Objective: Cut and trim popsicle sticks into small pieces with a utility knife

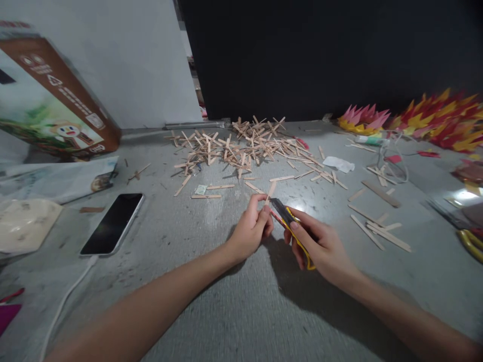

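Between the thumb and fingers of my left hand (251, 226) a short flat wooden craft stick (271, 190) points up and away from me. My right hand (320, 244) is wrapped around a yellow and black utility knife (290, 221). The knife's tip end is close to the stick by my left fingertips; whether the blade touches the wood I cannot tell. A thin red-and-white strip (278, 217) runs from my left hand towards the knife. Beyond both hands lies a pile of craft sticks (241, 146), many joined into crossed star shapes.
On the left lie a phone (112, 223) with a white cable (68, 296) and a large printed box (56, 100). To the right are loose sticks (385, 231), yellow-handled scissors (470, 244), a cable tangle (402, 161) and red-yellow paper spikes (445, 120). A black panel (332, 55) stands behind.
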The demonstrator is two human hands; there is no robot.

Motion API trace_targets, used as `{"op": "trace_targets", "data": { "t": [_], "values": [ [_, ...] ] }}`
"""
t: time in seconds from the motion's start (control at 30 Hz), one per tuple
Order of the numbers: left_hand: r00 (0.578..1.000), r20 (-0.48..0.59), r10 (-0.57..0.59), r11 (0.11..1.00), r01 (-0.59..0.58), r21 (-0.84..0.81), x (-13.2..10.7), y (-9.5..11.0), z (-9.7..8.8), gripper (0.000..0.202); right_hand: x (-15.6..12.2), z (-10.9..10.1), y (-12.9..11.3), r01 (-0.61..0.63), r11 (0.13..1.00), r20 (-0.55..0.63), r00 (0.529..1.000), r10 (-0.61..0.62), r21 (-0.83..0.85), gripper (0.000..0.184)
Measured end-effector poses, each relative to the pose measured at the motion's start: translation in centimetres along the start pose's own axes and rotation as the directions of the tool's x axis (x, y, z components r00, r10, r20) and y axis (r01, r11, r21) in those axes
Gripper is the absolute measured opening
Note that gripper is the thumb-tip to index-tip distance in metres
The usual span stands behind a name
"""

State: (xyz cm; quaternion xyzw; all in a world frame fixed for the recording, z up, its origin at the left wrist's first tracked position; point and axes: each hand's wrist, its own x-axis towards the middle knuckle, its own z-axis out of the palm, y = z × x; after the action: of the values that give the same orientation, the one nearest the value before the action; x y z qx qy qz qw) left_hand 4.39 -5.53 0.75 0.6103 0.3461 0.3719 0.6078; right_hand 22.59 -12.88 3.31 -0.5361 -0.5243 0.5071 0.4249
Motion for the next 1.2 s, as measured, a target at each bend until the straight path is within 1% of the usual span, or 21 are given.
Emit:
{"op": "trace_targets", "data": {
  "t": [0.2,0.3,0.57,0.67,0.83,1.03,1.2],
  "values": [
    [1.0,-0.007,-0.021,0.999,0.021,0.035,-0.18,0.11,-0.03,0.038,-0.14,0.15,-0.04,-0.017,1.0,-0.002,1.0,0.017,-0.018,0.061],
    [1.0,-0.017,-0.011,0.998,0.013,0.063,-0.23,0.1,-0.04,0.039,-0.21,0.16,0.01,-0.015,0.999,-0.003,1.0,0.015,-0.037,0.059],
    [0.999,-0.036,0.027,0.977,-0.019,0.211,-0.35,0.23,-0.12,0.038,-0.39,0.41,-0.83,-0.034,0.997,0.005,0.999,0.035,-0.064,0.06],
    [0.999,-0.03,0.026,0.982,-0.02,0.186,-0.35,0.26,-0.14,0.036,-0.34,0.41,-0.93,-0.028,0.998,0.006,1.0,0.028,-0.063,0.061],
    [0.999,-0.043,-0.02,0.994,0.025,0.109,-0.19,0.24,-0.12,0.035,-0.38,0.29,-0.63,-0.032,0.998,0.008,0.999,0.033,-0.062,0.061],
    [0.997,-0.068,-0.038,0.993,0.045,0.109,-0.1,0.31,-0.13,0.032,-0.49,0.44,-0.72,-0.049,0.998,0.008,0.999,0.05,-0.049,0.06],
    [0.997,-0.065,-0.033,0.993,0.04,0.11,-0.04,0.22,-0.11,0.031,-0.41,0.46,-0.46,-0.044,0.998,0.0,0.999,0.044,-0.044,0.061]
  ]
}}
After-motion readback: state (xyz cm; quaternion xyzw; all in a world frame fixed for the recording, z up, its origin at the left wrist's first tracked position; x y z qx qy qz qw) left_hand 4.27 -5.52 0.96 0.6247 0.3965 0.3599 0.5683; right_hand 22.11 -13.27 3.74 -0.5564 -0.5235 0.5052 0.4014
